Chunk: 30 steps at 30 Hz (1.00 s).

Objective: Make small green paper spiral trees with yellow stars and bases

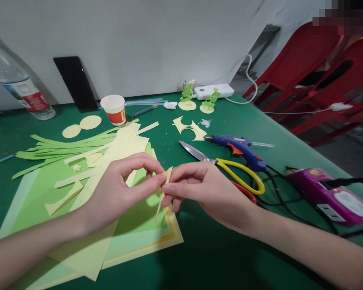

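Note:
My left hand (121,187) and my right hand (199,189) meet above the green table, both pinching one narrow pale yellow paper strip (166,177) that hangs down between the fingertips. Under my left hand lies a stack of green and yellow paper sheets (133,237) with cut yellow strips (109,157) and long green strips (54,149) on top. Yellow-handled scissors (230,169) lie just beyond my right hand, with a blue glue gun (242,149) behind them.
A paper cup (115,108), two yellow discs (81,125), a black phone (75,82) and a water bottle (21,88) stand at the back left. Small green paper figures (187,98) and a white power strip (213,91) sit at the back. A purple device (332,197) with cables lies right; red chairs (320,68) beyond.

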### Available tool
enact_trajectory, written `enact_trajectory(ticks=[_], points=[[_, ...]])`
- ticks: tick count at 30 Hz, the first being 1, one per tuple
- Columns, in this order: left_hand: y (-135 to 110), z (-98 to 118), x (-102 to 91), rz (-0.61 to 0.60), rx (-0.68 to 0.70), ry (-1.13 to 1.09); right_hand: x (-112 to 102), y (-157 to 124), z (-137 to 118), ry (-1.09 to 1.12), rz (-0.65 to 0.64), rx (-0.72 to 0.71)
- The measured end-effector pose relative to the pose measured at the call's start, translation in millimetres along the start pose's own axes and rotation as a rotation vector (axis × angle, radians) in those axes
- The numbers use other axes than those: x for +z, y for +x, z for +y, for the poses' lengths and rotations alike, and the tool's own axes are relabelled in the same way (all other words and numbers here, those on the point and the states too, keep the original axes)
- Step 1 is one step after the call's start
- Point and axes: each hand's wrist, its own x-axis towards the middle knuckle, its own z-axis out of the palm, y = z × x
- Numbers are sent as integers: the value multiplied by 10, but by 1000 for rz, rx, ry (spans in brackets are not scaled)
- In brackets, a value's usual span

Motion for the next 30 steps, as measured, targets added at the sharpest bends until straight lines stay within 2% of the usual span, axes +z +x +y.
enact_trajectory(ticks=[8,12,16,18,21,26,30], points=[[3,-22,-6,-13,3,28,7,6,38,-12,15,19],[25,-39,-52,-38,-15,41,7,-21,-49,-168,25,43],[42,-10,-76,-87,-83,44,-12,-63,-172,-304,92,-58],[41,9,-67,-146,-142,-2,-32,-75,-218,-340,75,-83],[37,20,-38,-221,-224,-125,-65,-73,-267,-413,20,-35],[55,-13,-5,-244,-284,-158,-103,-45,-294,-583,-46,87],[73,-42,-5,-258,-319,-158,-111,-30,-269,-617,-42,72]])
